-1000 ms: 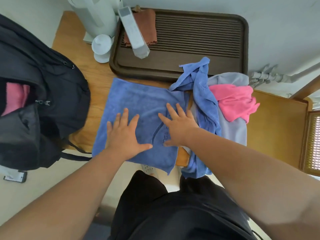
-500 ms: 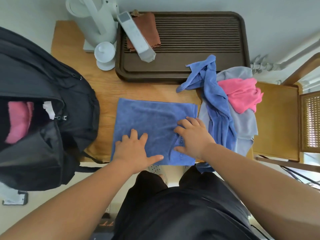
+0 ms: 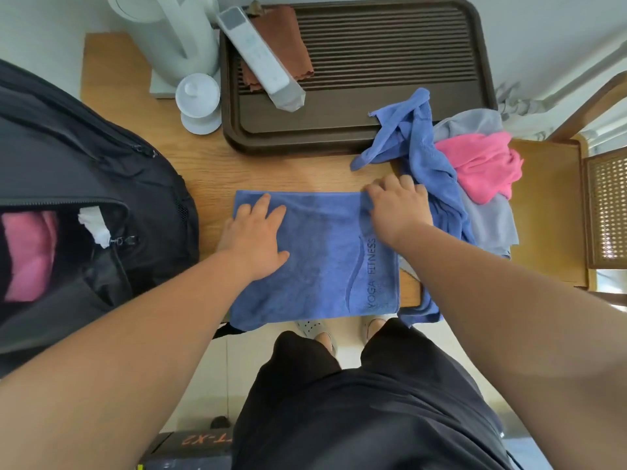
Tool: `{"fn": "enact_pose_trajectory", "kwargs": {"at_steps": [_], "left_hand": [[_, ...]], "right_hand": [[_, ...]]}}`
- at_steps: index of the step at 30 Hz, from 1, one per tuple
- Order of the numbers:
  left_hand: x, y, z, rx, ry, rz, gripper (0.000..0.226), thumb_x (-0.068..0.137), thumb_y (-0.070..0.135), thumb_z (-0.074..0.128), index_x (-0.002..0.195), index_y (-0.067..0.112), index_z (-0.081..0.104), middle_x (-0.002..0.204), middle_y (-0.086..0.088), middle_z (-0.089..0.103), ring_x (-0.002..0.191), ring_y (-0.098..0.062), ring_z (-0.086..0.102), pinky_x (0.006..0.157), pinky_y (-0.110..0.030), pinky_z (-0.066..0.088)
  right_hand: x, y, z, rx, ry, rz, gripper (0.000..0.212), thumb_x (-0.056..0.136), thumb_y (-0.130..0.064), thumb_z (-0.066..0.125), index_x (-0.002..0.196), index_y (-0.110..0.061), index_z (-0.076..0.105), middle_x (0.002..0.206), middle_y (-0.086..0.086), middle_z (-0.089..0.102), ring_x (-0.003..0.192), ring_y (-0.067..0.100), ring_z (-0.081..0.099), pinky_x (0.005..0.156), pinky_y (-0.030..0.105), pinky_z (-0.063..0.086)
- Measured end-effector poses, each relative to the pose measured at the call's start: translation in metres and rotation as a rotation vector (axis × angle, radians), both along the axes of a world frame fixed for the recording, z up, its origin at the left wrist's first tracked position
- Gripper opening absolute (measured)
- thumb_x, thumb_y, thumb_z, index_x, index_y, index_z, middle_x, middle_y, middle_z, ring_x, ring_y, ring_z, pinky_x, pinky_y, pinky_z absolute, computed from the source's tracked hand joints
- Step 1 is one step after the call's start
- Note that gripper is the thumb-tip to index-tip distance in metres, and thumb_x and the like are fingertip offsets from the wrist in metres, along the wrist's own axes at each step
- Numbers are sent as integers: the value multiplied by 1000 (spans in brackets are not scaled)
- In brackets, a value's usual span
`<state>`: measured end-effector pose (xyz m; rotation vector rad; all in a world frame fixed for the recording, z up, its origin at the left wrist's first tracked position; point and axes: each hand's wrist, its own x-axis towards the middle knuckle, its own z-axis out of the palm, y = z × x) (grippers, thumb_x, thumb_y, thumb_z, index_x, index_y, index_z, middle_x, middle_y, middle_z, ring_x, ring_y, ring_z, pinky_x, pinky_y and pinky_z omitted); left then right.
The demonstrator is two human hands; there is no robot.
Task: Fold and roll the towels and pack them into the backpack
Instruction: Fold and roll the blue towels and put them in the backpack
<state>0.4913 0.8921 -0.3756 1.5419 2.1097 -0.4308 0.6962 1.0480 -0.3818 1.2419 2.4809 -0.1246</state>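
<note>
A folded blue towel (image 3: 315, 266) marked YOGA FITNESS lies flat at the table's near edge. My left hand (image 3: 254, 235) presses flat on its far left part with straight fingers. The fingers of my right hand (image 3: 397, 208) are curled over the towel's far right corner and grip it. The black backpack (image 3: 84, 184) sits open on the left with a pink towel (image 3: 27, 252) inside. To the right is a pile: a crumpled blue towel (image 3: 417, 144), a pink towel (image 3: 481, 167) and a grey towel (image 3: 488, 218).
A dark brown slatted tray (image 3: 373, 137) stands behind the towel, holding a white oblong device (image 3: 261, 59) and a brown cloth (image 3: 285, 39). A white kettle (image 3: 169, 32) and a white lid (image 3: 198, 96) stand at the back left. A wooden chair (image 3: 549, 212) stands to the right.
Both hands slid away from me across the blue towel, from its near half to its far edge. The right hand's fingers have curled over the far right corner.
</note>
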Motion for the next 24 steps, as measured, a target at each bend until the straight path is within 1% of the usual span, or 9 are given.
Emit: {"fn": "enact_pose_trajectory", "kwargs": {"at_steps": [4,9,11,13,15,17,19,22,24], "left_hand": [[-8,6,-1,18,-21,31,82,92,51,61,157,24,19,165,-5,9,145,-32,23,109,-47,39],[-16,15,-7,105,-76,90,58,101,26,49,153,13,28,157,-9,25,135,-35,31,107,-43,39],[-20,20,-9,136,-77,121,50,99,17,49,147,13,36,146,-9,37,126,-33,40,99,-42,44],[-24,25,-9,145,-15,106,39,97,17,52,135,15,45,133,-9,46,116,-30,47,88,-42,47],[-25,29,-8,138,89,32,30,96,18,54,125,17,50,123,-8,53,110,-28,50,82,-41,45],[-26,32,-9,134,151,-13,23,95,20,53,119,19,55,118,-7,57,109,-27,50,85,-41,44],[-27,35,-9,131,191,-45,20,94,22,53,113,20,61,114,-5,58,108,-26,48,89,-40,40],[-27,39,-3,131,211,-76,15,89,23,57,102,23,63,108,-2,56,105,-25,42,89,-40,33],[-30,42,5,126,171,-61,9,89,17,54,94,25,57,104,-1,57,102,-24,43,87,-40,31]], "right_hand": [[-8,19,2,-37,-24,-17,35,94,-15,50,126,-26,59,123,6,54,113,30,48,92,43,39],[-13,22,7,-111,-31,-8,34,93,-8,48,123,-22,58,123,8,54,111,32,52,83,43,42],[-15,20,10,-155,-39,-35,37,94,-4,44,127,-19,52,122,10,56,104,31,54,77,41,41],[-16,22,13,-196,-73,-71,38,93,0,44,127,-17,49,121,11,58,98,30,56,72,39,40],[-18,24,17,-227,-120,-38,40,91,0,46,124,-21,55,123,9,56,99,28,56,73,38,42],[-17,22,17,-218,-160,39,42,91,-3,49,123,-26,61,127,6,51,109,27,55,78,37,46],[-15,19,13,-175,-165,70,40,93,-9,49,127,-28,60,132,4,48,118,29,51,87,39,44],[-12,15,11,-91,-158,135,36,93,-14,49,124,-28,59,130,2,52,116,28,49,89,39,40],[-12,16,14,-44,-115,153,33,92,-13,48,122,-25,58,124,1,58,112,26,50,86,37,38]]}}
